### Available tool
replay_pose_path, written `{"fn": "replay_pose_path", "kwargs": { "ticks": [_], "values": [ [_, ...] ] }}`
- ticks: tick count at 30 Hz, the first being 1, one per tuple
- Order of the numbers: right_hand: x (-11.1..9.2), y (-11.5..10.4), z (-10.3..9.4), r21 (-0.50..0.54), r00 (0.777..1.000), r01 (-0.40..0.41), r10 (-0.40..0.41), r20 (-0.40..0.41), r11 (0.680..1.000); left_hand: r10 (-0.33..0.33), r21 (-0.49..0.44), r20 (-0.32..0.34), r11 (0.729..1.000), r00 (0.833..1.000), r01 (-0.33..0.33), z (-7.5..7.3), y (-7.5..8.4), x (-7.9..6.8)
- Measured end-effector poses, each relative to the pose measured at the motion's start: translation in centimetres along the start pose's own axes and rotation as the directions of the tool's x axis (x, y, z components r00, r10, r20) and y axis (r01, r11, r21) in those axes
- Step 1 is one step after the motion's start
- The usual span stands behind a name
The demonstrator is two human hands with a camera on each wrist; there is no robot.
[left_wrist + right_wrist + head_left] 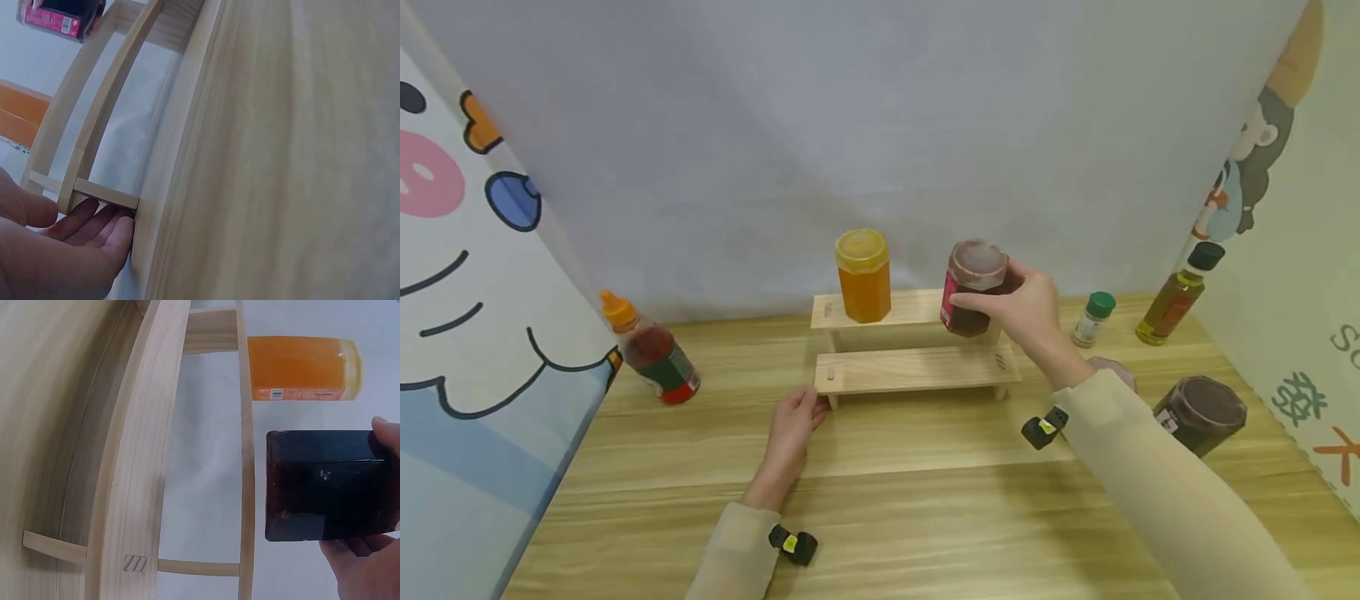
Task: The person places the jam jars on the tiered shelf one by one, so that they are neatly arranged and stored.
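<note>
A two-step wooden rack (pixel 917 371) stands on the table near the back wall. My right hand (pixel 1028 310) grips a dark jar (pixel 976 287) with a pink label, thumb on one side and fingers on the other. In the right wrist view the dark jar (pixel 328 485) hangs just above the upper step, with a narrow gap beneath its base. An orange jar (pixel 865 279) with a yellow lid stands on the upper step's left part. At the rack's left end, my left hand (pixel 793 421) holds the lower step, fingertips (pixel 125 222) against the end leg and thumb near the step's edge.
A red sauce bottle (pixel 662 362) with an orange cap stands at left. To the right are a green-capped shaker (pixel 1093 319), an oil bottle (pixel 1176 300) and another dark jar (pixel 1202 417). A further lid (pixel 1112 372) shows partly behind my right sleeve.
</note>
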State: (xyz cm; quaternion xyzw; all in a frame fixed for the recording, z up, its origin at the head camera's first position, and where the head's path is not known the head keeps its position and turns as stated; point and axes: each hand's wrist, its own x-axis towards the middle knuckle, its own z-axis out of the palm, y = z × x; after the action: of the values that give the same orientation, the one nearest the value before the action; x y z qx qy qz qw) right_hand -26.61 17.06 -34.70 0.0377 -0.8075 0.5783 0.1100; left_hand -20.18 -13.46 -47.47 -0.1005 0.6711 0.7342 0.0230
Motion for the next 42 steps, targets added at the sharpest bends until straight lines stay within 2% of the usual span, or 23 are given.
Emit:
{"fn": "replay_pose_path", "kwargs": {
  "ticks": [10, 23, 29, 36, 42],
  "values": [
    [2.2, 0.2, 0.9, -0.064, 1.000, -0.026, 0.025, -0.015, 0.998, 0.004, -0.006, 0.001, 1.000, 1.000, -0.004, -0.1, 0.0, 0.1],
    [3.6, 0.6, 1.5, -0.117, 0.999, 0.037, -0.037, 0.004, 0.992, 0.009, -0.004, 0.008, 1.000, 1.000, -0.009, 0.0, -0.2, 0.1],
    [3.0, 0.7, 1.2, -0.118, 0.997, 0.070, -0.065, 0.044, 0.991, 0.006, -0.008, -0.001, 1.000, 1.000, -0.006, 0.0, -0.3, 0.2],
    [1.4, 1.0, 0.0, -0.024, 0.997, -0.004, 0.006, 0.078, 1.000, 0.011, 0.006, 0.010, 1.000, 1.000, -0.011, 0.0, -0.4, 0.2],
    [-0.4, 0.9, -1.0, -0.015, 0.996, -0.015, 0.016, 0.084, 1.000, 0.008, 0.016, 0.013, 1.000, 1.000, -0.008, -0.1, -0.4, 0.2]
  ]
}}
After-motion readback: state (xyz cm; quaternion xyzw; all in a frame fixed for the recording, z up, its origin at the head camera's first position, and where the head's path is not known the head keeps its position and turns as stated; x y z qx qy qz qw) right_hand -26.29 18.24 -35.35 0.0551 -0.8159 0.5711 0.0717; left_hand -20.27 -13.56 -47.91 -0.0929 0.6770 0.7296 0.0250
